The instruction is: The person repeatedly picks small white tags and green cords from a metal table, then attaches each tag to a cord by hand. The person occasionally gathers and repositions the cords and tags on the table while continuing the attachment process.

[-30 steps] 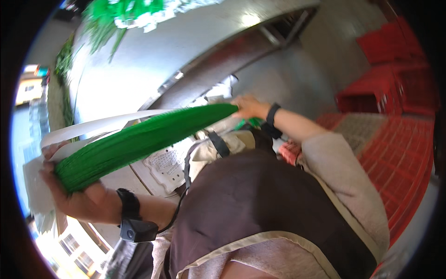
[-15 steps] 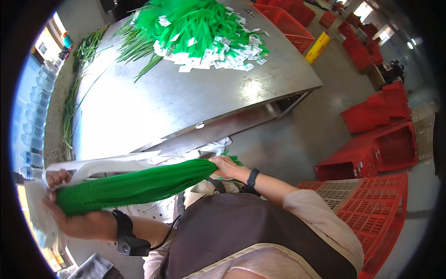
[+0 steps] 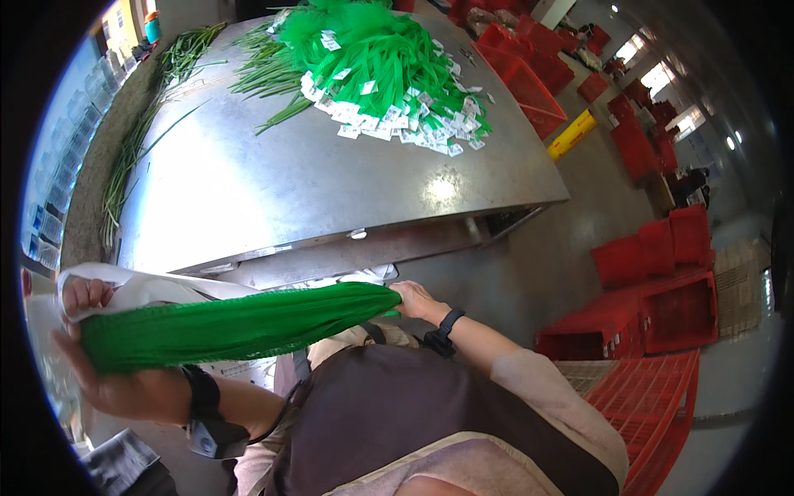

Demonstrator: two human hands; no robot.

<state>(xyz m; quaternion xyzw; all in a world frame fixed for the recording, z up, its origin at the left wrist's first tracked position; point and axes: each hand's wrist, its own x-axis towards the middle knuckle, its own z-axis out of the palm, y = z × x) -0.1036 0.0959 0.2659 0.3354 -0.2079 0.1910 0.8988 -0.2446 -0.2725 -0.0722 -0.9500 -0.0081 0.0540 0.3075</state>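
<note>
A long green mesh sleeve [image 3: 240, 326] is stretched sideways in front of my body. My left hand [image 3: 124, 393] grips its wide left end. The palm shows below the mesh, and curled fingers show above it beside a white sheet [image 3: 178, 285]. At the other end, my right hand [image 3: 416, 299] pinches the mesh where it narrows into a gathered bunch. A bit of green hangs just below that hand. Whether anything is inside the sleeve cannot be made out.
Beyond my hands stands a metal table [image 3: 331, 182]. On it lie a heap of green mesh bags [image 3: 380, 78] with white tags and long green stalks [image 3: 281, 74]. Red crates [image 3: 678, 314] stand on the floor at right, near a yellow post [image 3: 571, 135].
The view has shifted, so the table and heap sit slightly lower and farther right. Both hands still hold the mesh sleeve, which stays stretched between them.
</note>
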